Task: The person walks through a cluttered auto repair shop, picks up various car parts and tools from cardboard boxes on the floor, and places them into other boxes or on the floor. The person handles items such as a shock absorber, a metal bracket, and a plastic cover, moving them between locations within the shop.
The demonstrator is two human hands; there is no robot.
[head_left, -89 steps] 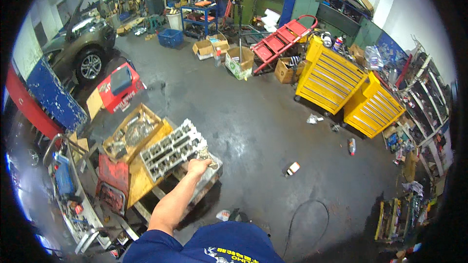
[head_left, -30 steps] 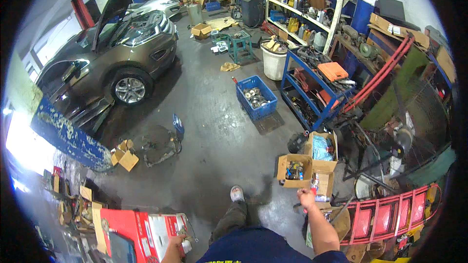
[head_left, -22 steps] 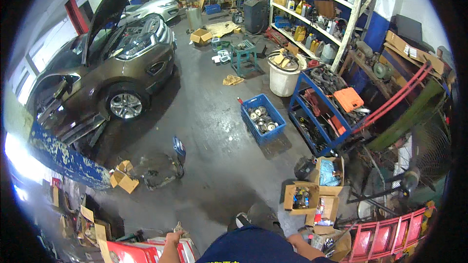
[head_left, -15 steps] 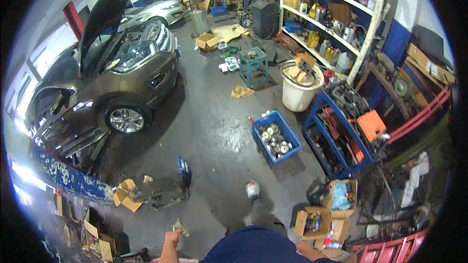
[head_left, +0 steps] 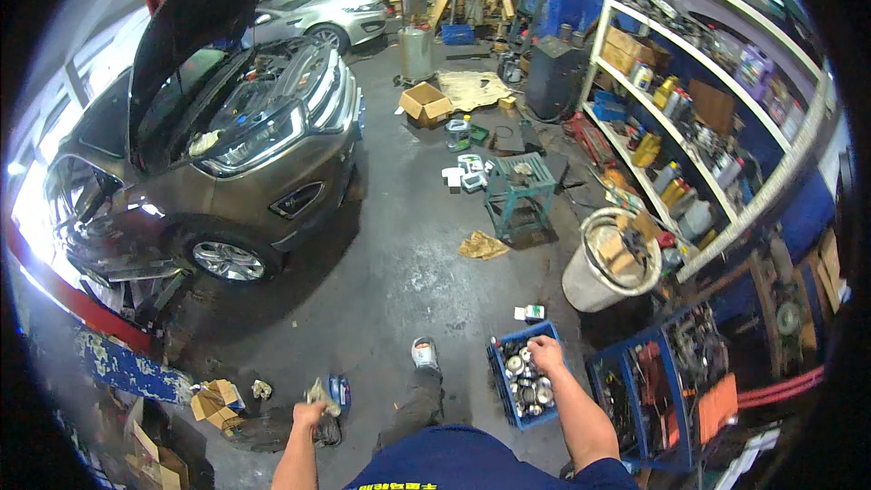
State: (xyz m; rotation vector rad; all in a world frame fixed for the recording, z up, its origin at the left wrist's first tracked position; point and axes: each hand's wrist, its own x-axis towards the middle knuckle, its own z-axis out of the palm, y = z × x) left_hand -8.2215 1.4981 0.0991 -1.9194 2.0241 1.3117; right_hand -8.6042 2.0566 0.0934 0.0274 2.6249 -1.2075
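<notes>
My left hand (head_left: 308, 415) is closed around a crumpled greyish rag (head_left: 318, 395) that sticks up past the fingers, low in the view and left of my body. Out to the right, my right hand (head_left: 546, 354) appears over the blue crate (head_left: 501, 390), its fingers pointing down and mostly hidden. I cannot tell whether it touches anything. Several round metal parts (head_left: 524, 388) fill the crate. A small white and green box (head_left: 533, 312) sits just beyond its far edge. My foot in a light shoe (head_left: 424, 354) is on the grey floor between the hands.
At left stands a brown car (head_left: 263, 163) with its hood raised. A green stool (head_left: 522, 183), a brown cloth (head_left: 483, 245) and a white bin (head_left: 590, 277) are ahead. White shelving (head_left: 689, 109) and a blue tool cart (head_left: 649, 390) line the right side.
I have moved forward, so the stool, bin and blue crate appear nearer. My right arm has swung forward over the crate. The rag stays in my left hand.
</notes>
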